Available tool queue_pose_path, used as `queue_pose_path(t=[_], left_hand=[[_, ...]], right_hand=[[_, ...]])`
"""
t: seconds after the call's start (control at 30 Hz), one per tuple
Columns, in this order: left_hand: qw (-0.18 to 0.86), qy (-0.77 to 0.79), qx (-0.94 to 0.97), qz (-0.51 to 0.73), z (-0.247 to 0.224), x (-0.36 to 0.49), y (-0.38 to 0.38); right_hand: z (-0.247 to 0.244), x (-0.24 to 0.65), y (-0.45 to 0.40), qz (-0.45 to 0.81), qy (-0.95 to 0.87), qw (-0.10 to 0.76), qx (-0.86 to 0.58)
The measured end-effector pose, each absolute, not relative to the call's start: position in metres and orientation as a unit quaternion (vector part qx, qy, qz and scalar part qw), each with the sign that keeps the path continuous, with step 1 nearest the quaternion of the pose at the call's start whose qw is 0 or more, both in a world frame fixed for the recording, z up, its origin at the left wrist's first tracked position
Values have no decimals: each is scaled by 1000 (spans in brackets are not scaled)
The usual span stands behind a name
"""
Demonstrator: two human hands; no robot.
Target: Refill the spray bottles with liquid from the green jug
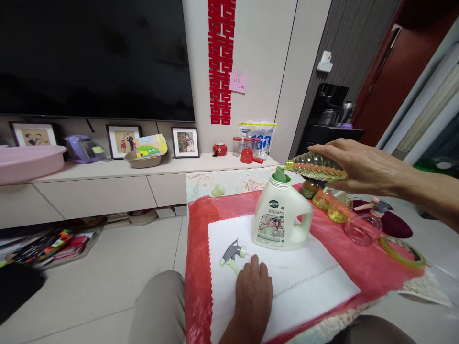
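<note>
In my right hand is a clear yellow-green ribbed bottle, tipped almost level. Its mouth is at the green spout in the neck of a cream-coloured detergent jug. Whether liquid flows between them I cannot make out. The jug stands upright, its handle on the right, on a white sheet. My left hand lies palm down on that sheet, in front of the jug, fingers forward and slightly bent. Just beyond its fingers lies a grey and light-green spray trigger head.
Red plastic covers the table. At the right are small yellow bottles, a clear pink container and a tape roll. A low cabinet behind bears photo frames, a pink basin and red-lidded jars.
</note>
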State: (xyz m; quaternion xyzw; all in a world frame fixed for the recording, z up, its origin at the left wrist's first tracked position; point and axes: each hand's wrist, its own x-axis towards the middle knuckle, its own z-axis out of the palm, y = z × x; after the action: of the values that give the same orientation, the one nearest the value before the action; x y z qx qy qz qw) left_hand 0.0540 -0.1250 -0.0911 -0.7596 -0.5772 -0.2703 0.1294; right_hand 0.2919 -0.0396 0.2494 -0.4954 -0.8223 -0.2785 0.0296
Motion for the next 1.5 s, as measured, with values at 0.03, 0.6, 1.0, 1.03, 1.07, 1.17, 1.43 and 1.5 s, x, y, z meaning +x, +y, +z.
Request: queue_pose_path(t=[0.03,0.6,1.0,1.03,1.07,1.17,1.43,1.5], left_hand=[[132,-576,-760,-271,-91,54,-125],[120,-572,-768,-264,-86,52,-125],[114,-567,-772,-265,-82,51,-124],[114,-567,-771,-266,-82,51,-124],[114,-569,-769,-266,-81,51,-124],[101,-578,-768,-256,-81,52,-124],[86,-579,-776,-235,-81,53,-123],[87,-576,-777,-238,-81,52,-123]], right_hand=[[250,291,-40,-279,-821,28,-498],[259,292,-41,-303,-821,28,-482],[264,293,-41,-301,-820,17,-486],[264,293,-41,-302,-822,18,-483],[264,293,-40,-304,-823,20,-479],[264,294,-39,-312,-827,25,-467],[264,293,-39,-335,-826,18,-452],[264,292,-38,-342,-825,17,-450]])
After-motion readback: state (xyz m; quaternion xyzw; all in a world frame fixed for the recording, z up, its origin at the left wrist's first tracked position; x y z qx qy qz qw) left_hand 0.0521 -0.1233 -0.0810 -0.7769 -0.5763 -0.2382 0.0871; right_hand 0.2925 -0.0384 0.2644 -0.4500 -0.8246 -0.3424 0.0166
